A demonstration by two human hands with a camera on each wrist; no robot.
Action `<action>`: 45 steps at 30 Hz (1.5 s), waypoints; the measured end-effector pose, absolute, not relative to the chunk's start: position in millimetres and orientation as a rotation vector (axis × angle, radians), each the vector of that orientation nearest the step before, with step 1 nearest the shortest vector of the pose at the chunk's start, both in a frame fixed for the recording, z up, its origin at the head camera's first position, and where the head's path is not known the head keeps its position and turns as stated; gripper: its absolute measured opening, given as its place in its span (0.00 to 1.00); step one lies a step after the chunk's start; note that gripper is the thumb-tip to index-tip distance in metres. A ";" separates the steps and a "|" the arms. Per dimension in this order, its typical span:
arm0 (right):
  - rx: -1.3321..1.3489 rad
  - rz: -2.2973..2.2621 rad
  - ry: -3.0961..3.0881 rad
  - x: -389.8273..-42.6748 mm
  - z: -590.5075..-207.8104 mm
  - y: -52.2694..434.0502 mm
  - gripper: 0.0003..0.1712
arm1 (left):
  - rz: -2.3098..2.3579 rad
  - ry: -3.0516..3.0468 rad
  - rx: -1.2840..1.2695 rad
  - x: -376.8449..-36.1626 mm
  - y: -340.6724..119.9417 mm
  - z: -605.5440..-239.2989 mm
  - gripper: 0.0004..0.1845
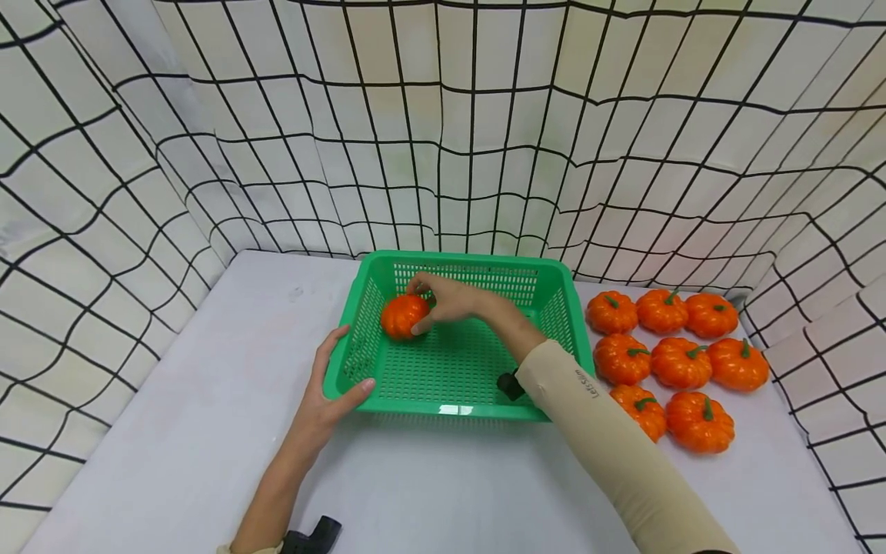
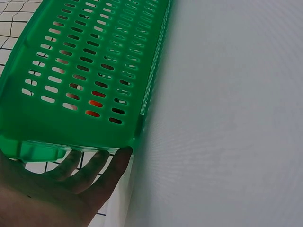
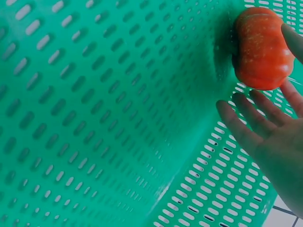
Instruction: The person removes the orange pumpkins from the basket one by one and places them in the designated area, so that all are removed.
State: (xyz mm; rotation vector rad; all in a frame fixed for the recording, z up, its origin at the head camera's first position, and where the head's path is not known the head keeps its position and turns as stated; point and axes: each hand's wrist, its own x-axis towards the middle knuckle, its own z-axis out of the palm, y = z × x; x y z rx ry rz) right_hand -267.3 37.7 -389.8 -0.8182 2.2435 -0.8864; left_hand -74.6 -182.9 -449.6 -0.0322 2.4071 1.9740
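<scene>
Item: one orange pumpkin, lying in the far-left corner of the green basket, against its left wall. No clear long axis; it was round and squat, its stem hidden under the hand.

Right hand: reached into the basket from the right, thumb and index finger touching the pumpkin; the wrist view showed the other fingers spread and straight, so the hold looked loose rather than clamped. The pumpkin lay just left of the palm. This hand was the nearer one.

Left hand: outside the basket, fingers curled over the near-left rim.

Stock: eight more pumpkins grouped on the white table, right of the basket.

Writing: small lettering on the beige sleeve, not legible.
</scene>
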 end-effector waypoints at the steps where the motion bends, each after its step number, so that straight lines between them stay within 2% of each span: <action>1: -0.819 -0.890 2.236 -267.0 -390.8 37.0 0.40 | 1.977 2.404 -0.031 -74.6 -183.2 -449.7 0.45; 10: -0.829 -0.797 2.271 -266.0 -394.5 33.7 0.51 | 1.995 2.385 -0.029 -73.8 -184.3 -449.4 0.45; 20: -0.737 -1.002 2.292 -269.1 -384.2 44.0 0.41 | 1.998 2.383 -0.026 -73.7 -183.7 -448.5 0.45; 28: -0.669 -1.154 2.258 -266.1 -370.3 60.9 0.43 | 2.006 2.390 -0.034 -74.2 -183.2 -447.9 0.45; 39: -0.690 -1.545 2.248 -259.9 -353.3 91.4 0.36 | 1.997 2.403 -0.040 -74.2 -181.3 -448.4 0.45; 45: -0.753 -1.669 2.215 -257.3 -348.9 102.9 0.40 | 1.998 2.406 -0.049 -74.6 -181.0 -448.4 0.46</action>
